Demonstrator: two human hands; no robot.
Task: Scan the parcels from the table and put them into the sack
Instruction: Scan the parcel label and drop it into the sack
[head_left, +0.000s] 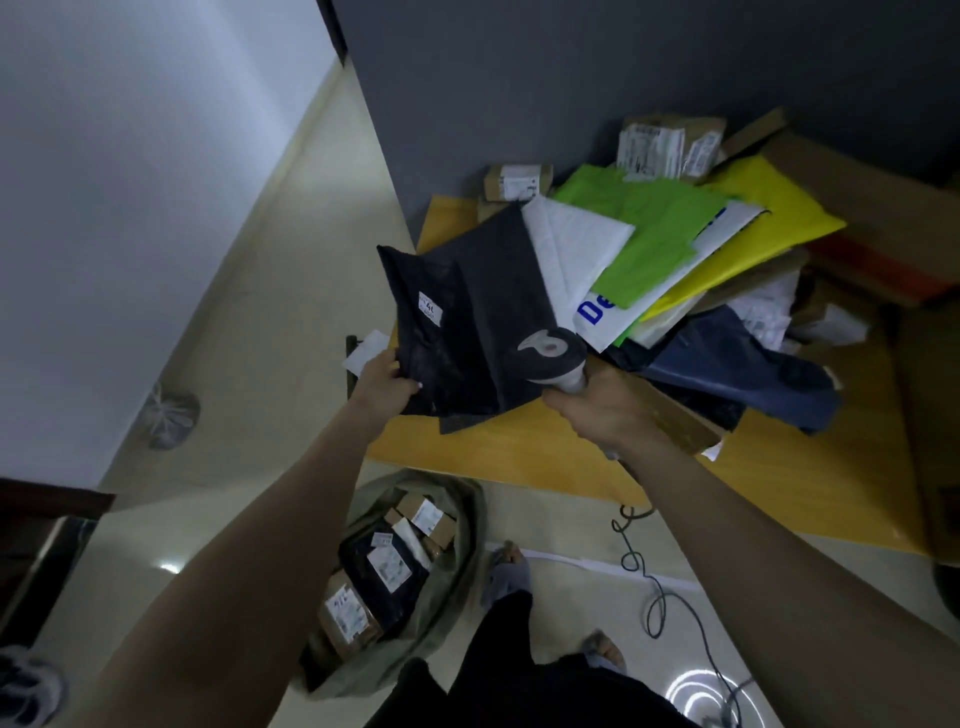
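Both hands are full. My left hand (387, 382) pinches a black plastic mailer bag (452, 332); my right hand (597, 410) grips a grey handheld scanner (545, 356).

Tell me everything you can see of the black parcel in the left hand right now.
The black parcel is a flat, soft mailer bag that looks like dull plastic film, creased and slightly folded along its length. It is held up above the near-left corner of the yellow table, tilted, with a small white label facing the camera. The left hand grips its lower left edge. The head of the scanner, held in the right hand, sits in front of its lower right part; contact cannot be told.
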